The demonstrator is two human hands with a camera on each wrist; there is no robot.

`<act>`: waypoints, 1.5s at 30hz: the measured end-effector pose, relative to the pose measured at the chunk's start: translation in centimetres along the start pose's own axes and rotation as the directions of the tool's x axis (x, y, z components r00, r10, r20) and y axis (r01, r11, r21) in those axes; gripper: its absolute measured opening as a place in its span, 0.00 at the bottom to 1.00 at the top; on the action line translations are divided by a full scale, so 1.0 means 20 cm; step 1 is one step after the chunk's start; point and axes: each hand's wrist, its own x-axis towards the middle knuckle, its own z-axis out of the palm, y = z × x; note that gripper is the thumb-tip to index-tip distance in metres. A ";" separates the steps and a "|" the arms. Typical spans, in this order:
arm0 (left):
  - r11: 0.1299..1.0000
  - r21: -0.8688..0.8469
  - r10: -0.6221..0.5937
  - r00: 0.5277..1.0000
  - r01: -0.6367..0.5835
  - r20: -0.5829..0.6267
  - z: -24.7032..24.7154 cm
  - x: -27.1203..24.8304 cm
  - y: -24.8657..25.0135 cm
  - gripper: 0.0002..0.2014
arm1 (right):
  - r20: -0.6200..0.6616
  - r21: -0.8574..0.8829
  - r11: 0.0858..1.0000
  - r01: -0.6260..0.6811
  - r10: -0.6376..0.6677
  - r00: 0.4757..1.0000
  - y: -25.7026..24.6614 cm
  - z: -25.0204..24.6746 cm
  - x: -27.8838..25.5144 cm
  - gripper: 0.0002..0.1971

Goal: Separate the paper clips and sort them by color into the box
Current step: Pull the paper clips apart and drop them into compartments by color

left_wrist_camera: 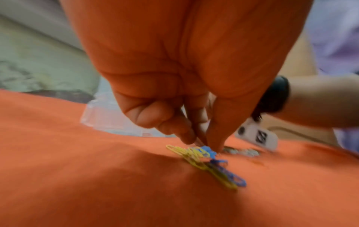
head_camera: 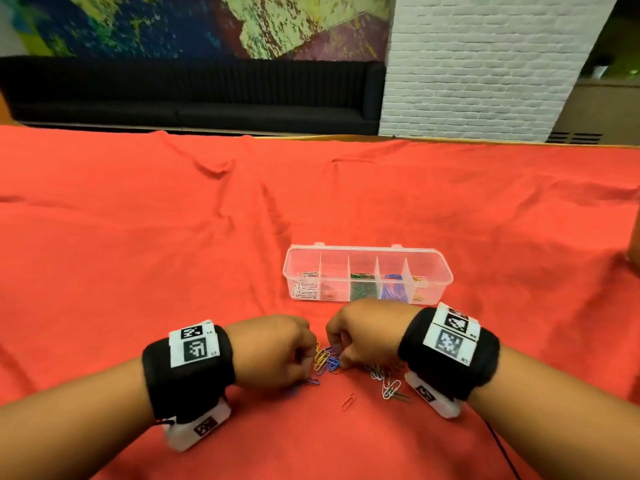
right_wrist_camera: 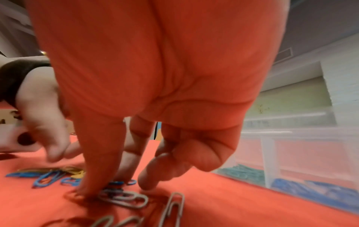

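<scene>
Paper clips [head_camera: 325, 358], mixed yellow and blue, heaped on red cloth [head_camera: 138, 254] over counter, between both hands. Left hand [head_camera: 273, 351]: fingers curled down, pinching into yellow-blue tangle [left_wrist_camera: 205, 162]. Right hand [head_camera: 360, 332]: fingertips [right_wrist_camera: 91, 188] curled onto blue and silver clips; actual grip cannot be told. Silver-green cluster [head_camera: 388, 382] just right of heap; single red clip [head_camera: 348, 401] nearer the person. Clear divided box [head_camera: 367, 275] just beyond hands, holding silver, green, blue and yellow clips in separate compartments.
</scene>
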 end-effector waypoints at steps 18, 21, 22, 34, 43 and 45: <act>0.979 -0.196 -0.086 0.989 0.061 -0.121 0.01 -0.04 0.04 0.04 | -0.109 0.975 0.207 0.082 0.120 0.987 0.11 0.01 -0.20 0.09; 0.615 -0.779 -0.246 0.969 0.125 -0.038 -0.02 -0.03 0.03 0.08 | -0.089 0.996 -0.006 0.090 0.136 0.987 0.09 0.05 -0.23 0.05; 0.443 -0.888 -0.271 0.962 0.126 0.001 -0.02 -0.02 0.02 0.11 | -0.084 0.994 -0.056 0.093 0.143 0.986 0.08 0.06 -0.23 0.05; -0.390 -0.918 -0.290 0.936 0.076 0.201 0.06 0.06 0.09 0.13 | -0.038 0.988 -0.141 0.070 0.219 0.975 0.04 0.19 -0.19 0.09; -0.073 -0.996 -0.319 0.945 0.057 0.077 0.09 0.07 0.17 0.10 | 0.015 0.961 -0.273 0.044 0.209 0.978 0.07 0.20 -0.20 0.07; 0.036 -0.998 -0.313 0.949 0.045 0.031 0.10 0.08 0.19 0.06 | 0.008 0.965 -0.259 0.044 0.198 0.980 0.08 0.20 -0.20 0.07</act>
